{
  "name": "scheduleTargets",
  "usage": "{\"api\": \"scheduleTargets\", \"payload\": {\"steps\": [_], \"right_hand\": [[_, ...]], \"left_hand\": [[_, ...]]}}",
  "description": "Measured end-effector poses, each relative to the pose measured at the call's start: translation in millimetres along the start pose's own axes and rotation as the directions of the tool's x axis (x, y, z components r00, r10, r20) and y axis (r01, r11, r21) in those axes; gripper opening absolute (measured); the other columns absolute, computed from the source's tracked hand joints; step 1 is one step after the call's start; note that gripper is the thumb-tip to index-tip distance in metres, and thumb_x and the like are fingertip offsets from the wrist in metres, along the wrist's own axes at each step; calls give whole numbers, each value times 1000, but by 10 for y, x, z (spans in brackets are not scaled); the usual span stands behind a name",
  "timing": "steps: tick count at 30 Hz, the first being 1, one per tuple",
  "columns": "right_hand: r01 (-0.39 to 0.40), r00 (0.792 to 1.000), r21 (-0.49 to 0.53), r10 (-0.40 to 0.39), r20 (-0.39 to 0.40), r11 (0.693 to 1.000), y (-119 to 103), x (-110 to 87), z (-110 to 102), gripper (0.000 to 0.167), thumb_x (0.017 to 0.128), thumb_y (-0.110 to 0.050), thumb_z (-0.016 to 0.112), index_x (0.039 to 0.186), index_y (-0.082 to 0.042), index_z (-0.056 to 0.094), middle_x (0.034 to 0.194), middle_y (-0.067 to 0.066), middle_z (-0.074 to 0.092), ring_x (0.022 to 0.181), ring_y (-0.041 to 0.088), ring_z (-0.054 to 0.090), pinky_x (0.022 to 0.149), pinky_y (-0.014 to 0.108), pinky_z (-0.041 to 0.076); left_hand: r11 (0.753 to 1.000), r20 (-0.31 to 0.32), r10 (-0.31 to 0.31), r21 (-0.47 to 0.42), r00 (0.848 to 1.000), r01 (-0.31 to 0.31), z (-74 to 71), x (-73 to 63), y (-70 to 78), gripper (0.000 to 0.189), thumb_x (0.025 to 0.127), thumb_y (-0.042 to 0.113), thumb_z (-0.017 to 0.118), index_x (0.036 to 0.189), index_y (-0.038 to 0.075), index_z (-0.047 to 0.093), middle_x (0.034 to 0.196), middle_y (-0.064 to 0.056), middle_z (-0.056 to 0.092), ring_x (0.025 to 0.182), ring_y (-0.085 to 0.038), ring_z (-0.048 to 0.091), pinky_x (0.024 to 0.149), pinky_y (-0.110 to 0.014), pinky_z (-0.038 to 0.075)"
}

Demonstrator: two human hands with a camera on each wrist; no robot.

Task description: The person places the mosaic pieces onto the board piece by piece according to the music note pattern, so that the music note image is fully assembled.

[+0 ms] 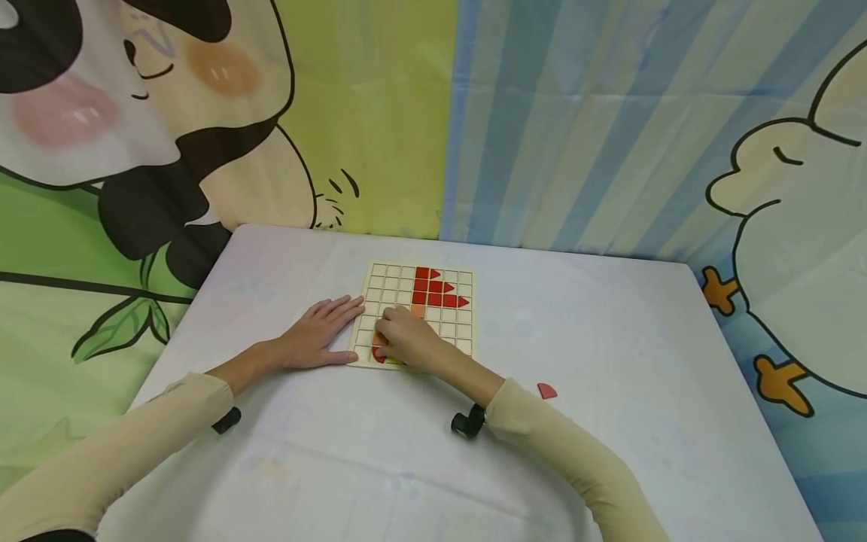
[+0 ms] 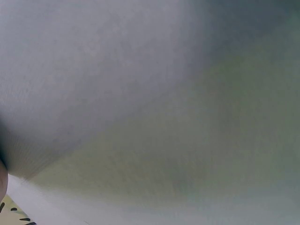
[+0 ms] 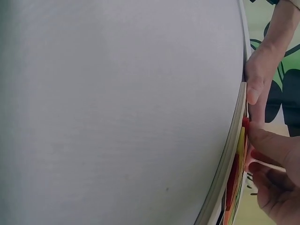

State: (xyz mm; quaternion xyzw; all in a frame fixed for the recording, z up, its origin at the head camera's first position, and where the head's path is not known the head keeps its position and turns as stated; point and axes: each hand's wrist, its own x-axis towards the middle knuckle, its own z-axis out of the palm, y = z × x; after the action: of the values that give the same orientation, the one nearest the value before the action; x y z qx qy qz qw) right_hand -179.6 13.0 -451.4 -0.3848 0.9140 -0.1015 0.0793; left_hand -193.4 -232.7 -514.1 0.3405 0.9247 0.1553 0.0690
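Observation:
A pale square grid board (image 1: 443, 329) lies on the white table. My left hand (image 1: 317, 331) rests flat with straight fingers, its fingertips and thumb tip at the board's left edge. Over the board's lower left, my right hand (image 1: 409, 339) has bent fingers, the thumb tip right at a red curved piece (image 1: 378, 354). An orange piece (image 1: 418, 310) shows just above that hand. In the right wrist view a yellow piece (image 3: 241, 140) lies near the thumb. I cannot tell whether the fingers pinch a piece. The left wrist view shows mostly blurred cloth and sleeve.
Rows of red squares with triangle tips (image 1: 436, 288) cover part of the board's upper right. A loose red quarter-circle piece (image 1: 547, 391) lies on the table (image 1: 596, 324) beside the right forearm. Printed cloth (image 1: 379, 113) hangs behind the table.

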Motion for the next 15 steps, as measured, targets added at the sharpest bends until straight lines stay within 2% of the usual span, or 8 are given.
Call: {"api": "scheduleTargets", "payload": {"steps": [4, 8, 15], "right_hand": [[71, 997, 35, -71, -10, 997, -6, -17, 6, 12, 90, -25, 69, 93, -14, 73, 95, -2, 62, 88, 12, 52, 72, 19, 44], [131, 991, 70, -131, -1, 989, 3, -32, 17, 10, 91, -21, 69, 90, -14, 76, 93, -1, 65, 87, 12, 55, 73, 19, 45], [121, 991, 114, -126, 40, 986, 35, -73, 12, 17, 89, -24, 71, 100, -13, 76, 96, -1, 67, 89, 11, 58, 80, 22, 48]], "left_hand": [[1000, -25, 14, -4, 1000, -14, 2, -2, 13, 91, 86, 62, 59, 156, 17, 21, 164, -3, 18, 151, -31, 15, 116, -57, 12], [1000, -12, 12, 4, 1000, -12, -5, -4, 28, 92, 86, 62, 59, 156, 18, 20, 164, -2, 16, 151, -30, 14, 117, -55, 12], [1000, -4, 12, 23, 1000, -12, -17, -2, 25, 92, 86, 63, 59, 156, 18, 19, 164, -2, 15, 151, -30, 13, 117, -56, 12]]}}
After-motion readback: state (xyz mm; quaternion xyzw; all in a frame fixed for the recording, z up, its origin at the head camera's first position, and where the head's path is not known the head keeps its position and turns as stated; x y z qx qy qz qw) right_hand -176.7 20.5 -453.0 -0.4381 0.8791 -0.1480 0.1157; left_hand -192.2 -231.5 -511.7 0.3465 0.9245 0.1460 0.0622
